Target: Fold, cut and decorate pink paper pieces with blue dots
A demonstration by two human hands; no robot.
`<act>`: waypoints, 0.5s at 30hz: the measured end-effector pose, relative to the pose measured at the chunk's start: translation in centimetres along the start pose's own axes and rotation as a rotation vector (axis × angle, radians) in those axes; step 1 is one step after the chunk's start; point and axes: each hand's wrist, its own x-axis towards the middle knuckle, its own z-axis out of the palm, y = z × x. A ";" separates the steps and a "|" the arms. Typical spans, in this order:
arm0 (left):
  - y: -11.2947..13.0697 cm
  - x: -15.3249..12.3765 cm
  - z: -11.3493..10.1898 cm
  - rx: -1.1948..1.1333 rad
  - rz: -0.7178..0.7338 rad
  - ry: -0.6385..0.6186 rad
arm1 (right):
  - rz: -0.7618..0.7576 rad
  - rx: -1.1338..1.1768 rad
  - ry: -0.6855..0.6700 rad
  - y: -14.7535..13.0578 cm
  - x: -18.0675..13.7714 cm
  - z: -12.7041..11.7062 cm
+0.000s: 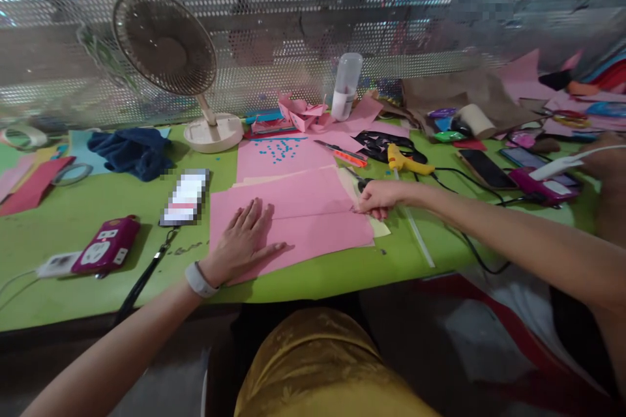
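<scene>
Your left hand [242,238] lies flat, fingers spread, on the pink rectangular paper sheet [313,197] atop the green-covered table [303,288]; your right hand [380,197] curls at its right edge (any grip I cannot tell).

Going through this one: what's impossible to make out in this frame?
All in the head view:
- Whether the right hand pinches anything small: its curled fingers hide it.
- The part of the pink sheet under the left hand: the palm covers it.
- The phone screen beside the sheet: pixelation hides its contents.
- Where the white plug's cable leads: the left edge cuts it off.
- Shapes behind the perforated panel: mesh and blur.
</scene>
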 end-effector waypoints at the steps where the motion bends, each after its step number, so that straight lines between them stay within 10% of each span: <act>1: 0.0 0.0 0.0 0.002 0.002 -0.005 | -0.011 0.002 0.014 0.1 -0.5 -0.2; 15: 0.5 7.0 -6.3 -0.247 -0.182 -0.197 | -0.162 0.018 -0.098 -7.9 4.8 4.1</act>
